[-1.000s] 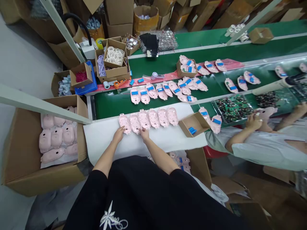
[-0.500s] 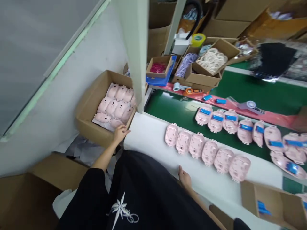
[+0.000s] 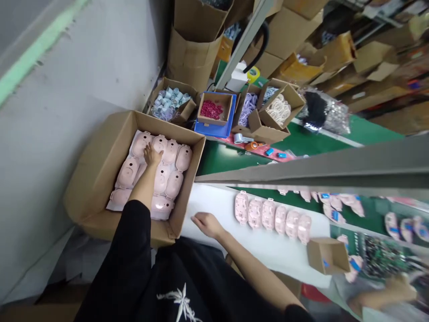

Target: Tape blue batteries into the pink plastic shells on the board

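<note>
My left hand (image 3: 152, 155) reaches into a large cardboard box (image 3: 100, 174) on the left and rests on the pink plastic shells (image 3: 169, 181) packed in it, fingers curled over one near the box's far side. My right hand (image 3: 206, 222) lies on the white sheet (image 3: 217, 210) at the near table edge, fingers loosely bent and holding nothing. A row of several pink shells (image 3: 271, 215) lies on the white sheet to the right of that hand.
A small open carton (image 3: 328, 256) stands at the sheet's right end. Cartons of white rings (image 3: 279, 108), red parts (image 3: 212, 109) and blue-white parts (image 3: 167, 103) stand behind the green belt (image 3: 221, 156). A grey frame bar (image 3: 318, 167) crosses overhead. Another person's hand (image 3: 395, 286) is lower right.
The view swung left. My left hand moved from the box's rim into the box onto the pink shells. My right hand slid left along the white sheet.
</note>
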Available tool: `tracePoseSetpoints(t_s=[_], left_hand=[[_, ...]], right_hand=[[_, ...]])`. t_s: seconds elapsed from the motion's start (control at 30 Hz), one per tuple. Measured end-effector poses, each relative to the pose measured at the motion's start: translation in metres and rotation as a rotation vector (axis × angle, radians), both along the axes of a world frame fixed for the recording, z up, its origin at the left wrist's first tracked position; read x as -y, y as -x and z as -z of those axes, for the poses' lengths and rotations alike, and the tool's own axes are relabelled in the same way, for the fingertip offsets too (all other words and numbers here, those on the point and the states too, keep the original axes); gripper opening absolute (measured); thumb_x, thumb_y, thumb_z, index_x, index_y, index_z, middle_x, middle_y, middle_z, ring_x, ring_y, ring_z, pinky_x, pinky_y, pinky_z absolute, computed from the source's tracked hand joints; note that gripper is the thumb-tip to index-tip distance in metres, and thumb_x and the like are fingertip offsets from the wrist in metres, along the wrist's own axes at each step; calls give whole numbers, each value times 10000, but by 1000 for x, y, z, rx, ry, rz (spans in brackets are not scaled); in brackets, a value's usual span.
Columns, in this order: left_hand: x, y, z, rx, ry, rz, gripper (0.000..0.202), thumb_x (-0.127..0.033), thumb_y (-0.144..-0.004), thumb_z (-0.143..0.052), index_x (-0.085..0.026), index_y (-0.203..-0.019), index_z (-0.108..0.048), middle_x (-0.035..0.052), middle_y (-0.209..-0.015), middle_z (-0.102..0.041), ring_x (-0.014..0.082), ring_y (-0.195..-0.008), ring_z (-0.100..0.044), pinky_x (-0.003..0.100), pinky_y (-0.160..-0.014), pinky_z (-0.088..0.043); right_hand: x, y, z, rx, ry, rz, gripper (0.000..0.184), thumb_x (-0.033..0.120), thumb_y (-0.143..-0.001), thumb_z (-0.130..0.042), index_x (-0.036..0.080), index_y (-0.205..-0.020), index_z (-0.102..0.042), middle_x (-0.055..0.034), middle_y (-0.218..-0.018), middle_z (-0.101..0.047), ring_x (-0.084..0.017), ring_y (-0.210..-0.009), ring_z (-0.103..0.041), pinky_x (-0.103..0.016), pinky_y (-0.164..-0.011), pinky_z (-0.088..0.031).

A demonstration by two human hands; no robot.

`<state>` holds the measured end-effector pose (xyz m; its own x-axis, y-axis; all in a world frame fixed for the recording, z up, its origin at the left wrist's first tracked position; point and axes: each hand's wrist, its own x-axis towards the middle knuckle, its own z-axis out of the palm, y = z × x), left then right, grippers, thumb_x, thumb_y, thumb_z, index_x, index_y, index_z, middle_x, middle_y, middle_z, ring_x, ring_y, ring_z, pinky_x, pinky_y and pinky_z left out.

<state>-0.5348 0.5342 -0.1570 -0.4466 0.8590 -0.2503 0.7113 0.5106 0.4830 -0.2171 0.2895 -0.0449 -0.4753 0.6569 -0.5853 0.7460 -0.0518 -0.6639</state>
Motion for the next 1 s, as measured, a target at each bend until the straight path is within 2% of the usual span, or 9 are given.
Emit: tracePoseSetpoints(t_s=[0.1, 0.2, 0.3, 0.37, 0.43, 0.53, 0.63, 0.8, 1.0], left_hand=[[-27, -4, 11, 32, 32, -66, 881, -217, -865, -741, -124, -1599, -263, 273, -1547, -409, 400, -1427, -408, 539, -1178, -313], [-16, -3, 6, 123, -54, -106, 867, -114, -863, -690, -150, -1608, -247, 241, -1511, -425, 354, -1359, -503, 473, -1143, -398], [28, 7, -16, 208, -153, -90, 649, -131, -890, -635, -113, -1506, -433, 210, -1388, -529, 330, -1312, -549, 430, -1137, -431], [74, 16, -36, 305, -222, -73, 524, -245, -906, -664, -141, -1407, -553, 175, -1320, -585, 323, -1280, -574, 426, -1120, -459], [127, 23, -60, 500, -294, -73, 516, -400, -922, -678, -192, -1385, -587, 130, -1312, -627, 301, -1273, -590, 409, -1106, -481], [204, 25, -92, 863, -301, -179, 512, -580, -943, -616, -195, -1274, -675, 95, -1214, -717, 278, -1203, -646, 390, -1062, -517], [258, 19, -113, 1058, -323, -317, 549, -616, -825, -753, -159, -1128, -744, 106, -1128, -761, 295, -1148, -680, 399, -1049, -527], [301, -3, -140, 1052, -404, -391, 515, -525, -705, -886, -175, -1060, -760, 104, -1096, -776, 278, -1080, -711, 405, -1051, -529], [388, -43, -157, 1063, -395, -501, 513, -486, -713, -872, -226, -1142, -766, 106, -1161, -760, 316, -1166, -683, 445, -1078, -522]], right_hand=[[-77, 82, 9, -31, -173, -64, 420, 538, -1037, -434, 260, -1142, -731, -81, -1092, -718, -267, -1073, -661, -412, -1019, -514], [-161, 147, 47, 97, -310, 48, 366, 318, -1029, -530, 163, -1346, -624, -73, -1288, -668, -227, -1167, -580, -387, -1078, -432], [-236, 175, 93, 270, -350, 214, 555, 174, -987, -558, 55, -1512, -427, -166, -1564, -441, -281, -1369, -413, -469, -1154, -309], [-272, 172, 119, 362, -361, 296, 636, 165, -983, -556, -20, -1546, -324, -258, -1625, -303, -343, -1450, -293, -528, -1175, -238], [-293, 158, 139, 427, -337, 354, 690, 221, -981, -580, -63, -1539, -292, -326, -1601, -293, -386, -1458, -259, -563, -1181, -207], [-298, 142, 158, 516, -284, 445, 757, 330, -935, -635, -12, -1534, -324, -317, -1520, -400, -401, -1389, -345, -585, -1156, -255], [-276, 141, 162, 573, -291, 437, 641, 333, -964, -521, 109, -1546, -376, -254, -1564, -371, -399, -1374, -367, -615, -1130, -294], [-236, 140, 139, 562, -310, 59, 622, 256, -954, -499, 156, -1565, -440, -187, -1705, -185, -430, -1500, -226, -598, -1176, -256], [-254, 144, 120, 480, -445, -242, 600, 123, -958, -381, 77, -1547, -486, -170, -1694, -297, -350, -1594, -85, -594, -1260, -43]])
